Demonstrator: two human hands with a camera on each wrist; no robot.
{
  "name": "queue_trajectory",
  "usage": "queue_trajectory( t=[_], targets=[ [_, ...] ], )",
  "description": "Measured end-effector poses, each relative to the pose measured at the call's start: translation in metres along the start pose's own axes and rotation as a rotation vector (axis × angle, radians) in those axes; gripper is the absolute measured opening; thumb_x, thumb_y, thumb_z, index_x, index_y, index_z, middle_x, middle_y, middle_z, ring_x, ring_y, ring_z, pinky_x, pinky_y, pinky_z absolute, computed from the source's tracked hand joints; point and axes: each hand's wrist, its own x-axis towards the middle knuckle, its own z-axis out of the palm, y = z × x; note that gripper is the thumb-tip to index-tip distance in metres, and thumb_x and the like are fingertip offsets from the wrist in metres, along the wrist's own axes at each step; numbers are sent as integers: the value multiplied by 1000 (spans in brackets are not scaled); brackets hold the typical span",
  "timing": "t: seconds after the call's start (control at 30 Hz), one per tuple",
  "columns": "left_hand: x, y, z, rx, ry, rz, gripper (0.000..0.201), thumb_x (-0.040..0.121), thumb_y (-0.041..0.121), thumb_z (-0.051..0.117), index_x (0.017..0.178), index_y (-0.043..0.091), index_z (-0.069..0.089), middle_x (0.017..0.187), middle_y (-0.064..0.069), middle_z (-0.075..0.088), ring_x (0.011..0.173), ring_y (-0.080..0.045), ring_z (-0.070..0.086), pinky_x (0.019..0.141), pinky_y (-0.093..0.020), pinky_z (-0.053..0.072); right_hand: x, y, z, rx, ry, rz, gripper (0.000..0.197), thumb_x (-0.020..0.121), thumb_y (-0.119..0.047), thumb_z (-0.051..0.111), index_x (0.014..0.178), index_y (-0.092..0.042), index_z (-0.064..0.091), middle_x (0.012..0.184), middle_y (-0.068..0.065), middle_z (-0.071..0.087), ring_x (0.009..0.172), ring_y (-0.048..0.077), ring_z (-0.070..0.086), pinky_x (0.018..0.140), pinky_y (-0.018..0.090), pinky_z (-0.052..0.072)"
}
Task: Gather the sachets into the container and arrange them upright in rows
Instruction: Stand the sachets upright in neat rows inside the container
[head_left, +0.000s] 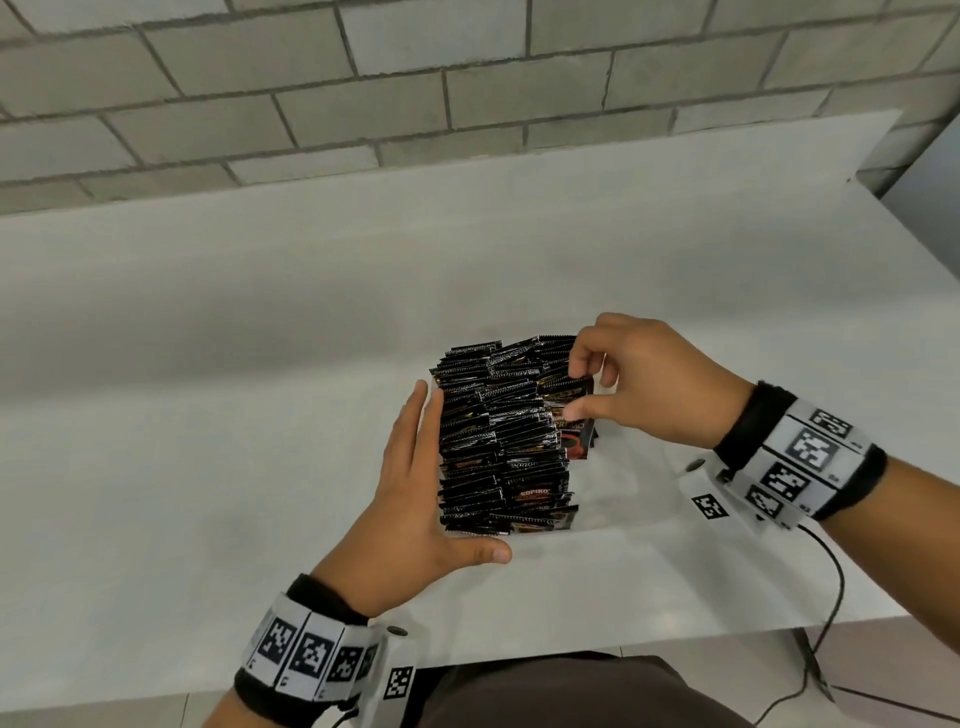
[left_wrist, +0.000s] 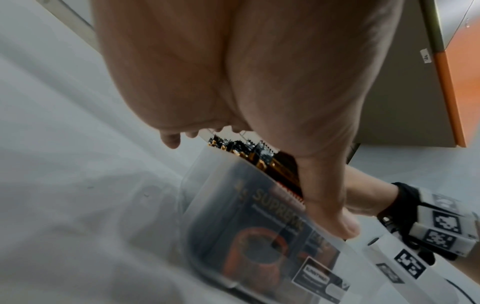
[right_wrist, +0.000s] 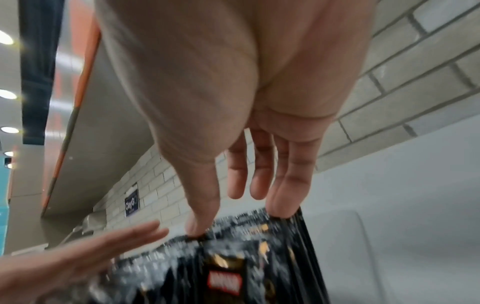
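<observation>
Sachets: black packets (head_left: 498, 441) stand on edge, packed tight in rows inside the container; their crimped tops show from above, some with gold print and a "KOPIKO" label.
Container: a clear plastic box (left_wrist: 207, 205) on the white counter (head_left: 208, 364); its wall is nearly invisible from the head view, but the left wrist view shows a sachet with a red cup printed on it through the near wall.
Left hand: the left hand (head_left: 415, 488) lies flat along the left side of the packed rows, fingers straight and together, thumb spread along the near side. It grips nothing.
Right hand: the right hand (head_left: 639, 379) is at the far right corner of the rows, thumb and forefinger pinching a single sachet (head_left: 574, 415) by its top edge; the other fingers are loosely extended. The right wrist view shows the thumb tip and one fingertip down among the sachet tops.
Held sachet: it is tilted, its printed face turned up, at the right edge of the block.
Surroundings: a grey block wall (head_left: 467, 78) behind the counter; both wrists carry marker-printed bands (head_left: 800, 457).
</observation>
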Motion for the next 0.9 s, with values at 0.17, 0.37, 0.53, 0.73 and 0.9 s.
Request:
queue_trajectory(
  t=[0.17,0.37,0.53,0.73,0.9],
  targets=[
    [-3,-7,6,-45,-14,-72,156,59,68,85,146,37,-41,156,26,-42,144,12,-30,122,-20,-2,-47,-30,-11,59,-16,2,25,82,-38,80,69,-26,62,67,-9,63,65,8,61,60,20,47],
    [-1,3,12,-27,29,98,143,69,68,78,153,33,-33,160,25,-36,149,0,-30,117,-14,-5,-69,-32,28,103,-363,65,15,86,-35,76,77,-26,68,68,-12,66,67,5,63,62,17,50],
    [2,-2,14,-40,41,105,128,80,74,63,153,32,-32,163,21,-33,150,-2,-30,125,-32,1,-60,-33,43,143,-311,61,12,87,-33,75,79,-26,69,72,-9,67,68,7,63,67,30,55],
    [-4,-3,14,-134,47,84,138,69,62,83,146,52,-32,161,32,-27,151,5,-22,119,-17,0,-72,-30,26,256,-140,229,37,77,-50,80,105,-37,61,90,-15,64,81,5,62,79,35,55],
    [0,-5,13,-122,29,58,152,61,57,91,151,43,-31,163,28,-25,150,9,-20,117,-8,-2,-78,-53,29,-226,-363,182,93,64,-97,48,136,-39,42,113,-15,62,103,10,52,89,31,47]
  ],
)
